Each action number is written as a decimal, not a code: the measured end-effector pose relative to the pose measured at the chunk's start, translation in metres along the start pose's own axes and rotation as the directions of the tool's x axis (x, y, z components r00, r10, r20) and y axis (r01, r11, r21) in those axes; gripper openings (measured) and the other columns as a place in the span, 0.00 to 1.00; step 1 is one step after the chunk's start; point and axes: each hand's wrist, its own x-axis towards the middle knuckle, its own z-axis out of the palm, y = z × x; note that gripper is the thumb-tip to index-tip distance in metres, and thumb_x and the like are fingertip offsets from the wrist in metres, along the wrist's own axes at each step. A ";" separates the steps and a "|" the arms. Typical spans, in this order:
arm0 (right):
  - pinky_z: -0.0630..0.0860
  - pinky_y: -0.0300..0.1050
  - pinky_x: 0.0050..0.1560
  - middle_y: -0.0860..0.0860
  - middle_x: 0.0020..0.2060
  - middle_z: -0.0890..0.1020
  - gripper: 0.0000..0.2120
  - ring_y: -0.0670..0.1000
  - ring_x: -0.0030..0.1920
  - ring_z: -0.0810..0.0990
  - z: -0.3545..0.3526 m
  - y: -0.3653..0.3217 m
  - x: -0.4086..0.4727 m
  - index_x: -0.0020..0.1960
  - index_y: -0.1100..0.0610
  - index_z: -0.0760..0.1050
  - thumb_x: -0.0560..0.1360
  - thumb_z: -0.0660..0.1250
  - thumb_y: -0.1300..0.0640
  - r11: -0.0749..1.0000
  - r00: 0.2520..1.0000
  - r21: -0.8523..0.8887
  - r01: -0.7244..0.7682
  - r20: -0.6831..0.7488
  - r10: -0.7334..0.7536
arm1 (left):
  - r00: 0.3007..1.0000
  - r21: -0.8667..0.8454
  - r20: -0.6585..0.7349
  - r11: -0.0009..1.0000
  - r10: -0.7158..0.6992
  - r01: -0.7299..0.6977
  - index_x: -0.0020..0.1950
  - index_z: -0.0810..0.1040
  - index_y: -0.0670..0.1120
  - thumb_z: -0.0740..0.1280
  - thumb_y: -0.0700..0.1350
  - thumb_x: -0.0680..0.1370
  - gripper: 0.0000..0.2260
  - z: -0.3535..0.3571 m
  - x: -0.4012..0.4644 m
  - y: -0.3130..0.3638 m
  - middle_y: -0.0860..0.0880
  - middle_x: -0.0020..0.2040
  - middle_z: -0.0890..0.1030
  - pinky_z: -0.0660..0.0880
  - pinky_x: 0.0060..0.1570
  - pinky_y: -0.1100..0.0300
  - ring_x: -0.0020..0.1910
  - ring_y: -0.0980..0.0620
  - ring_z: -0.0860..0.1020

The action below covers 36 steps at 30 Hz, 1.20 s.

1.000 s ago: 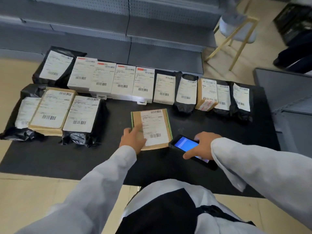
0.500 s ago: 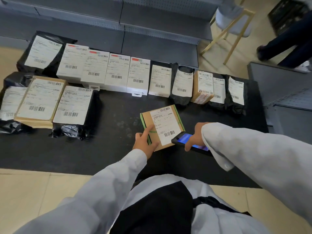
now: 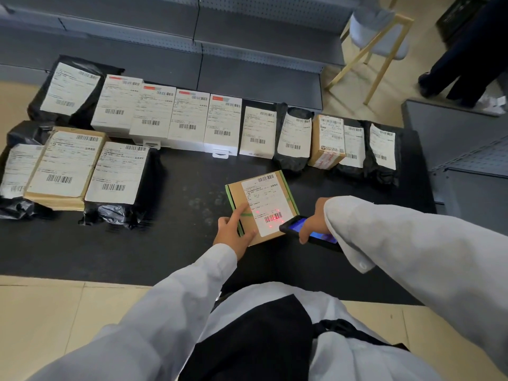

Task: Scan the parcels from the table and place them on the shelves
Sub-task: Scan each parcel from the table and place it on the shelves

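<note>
- The box (image 3: 261,206) is now lifted and tilted toward the person at the lower centre of the frame; one second ago it lay flat on the desk (image 3: 170,243) under the left hand.
- The left hand (image 3: 233,229) holds the box at its lower left edge: the thumb lies on top beside the green band and the fingers (image 3: 251,237) curl under the near edge.
- The right hand (image 3: 316,220) grips the scanner (image 3: 308,232), fingers wrapped around its body. It has moved up and left since a second ago, so the scanner nose is now just beside the lower right corner of the box.
- New in this moment: red laser dots fall on the barcode (image 3: 273,218) at the bottom of the label. Half a second ago no red light was on the label.
- I judge that the scan of this box is happening now, so the next step is probably to carry it to the shelves (image 3: 247,37) at the top of the frame.
- The other parcels (image 3: 189,119) lie in the same rows at the upper left and centre of the desk, not touched, so most of the task is left.
- Whether the scan is accepted I cannot tell; the screen is partly hidden by the right hand.
</note>
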 end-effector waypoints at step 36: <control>0.76 0.41 0.33 0.51 0.27 0.81 0.21 0.50 0.27 0.79 0.044 0.063 0.039 0.46 0.62 0.79 0.69 0.78 0.45 0.768 0.988 0.628 0.128 -0.011 -0.156 | 0.999 0.000 0.049 1.000 -0.005 0.005 0.75 0.50 0.70 0.70 0.39 0.77 0.41 0.002 -0.011 0.021 0.49 0.70 0.70 0.73 0.65 0.40 0.67 0.46 0.72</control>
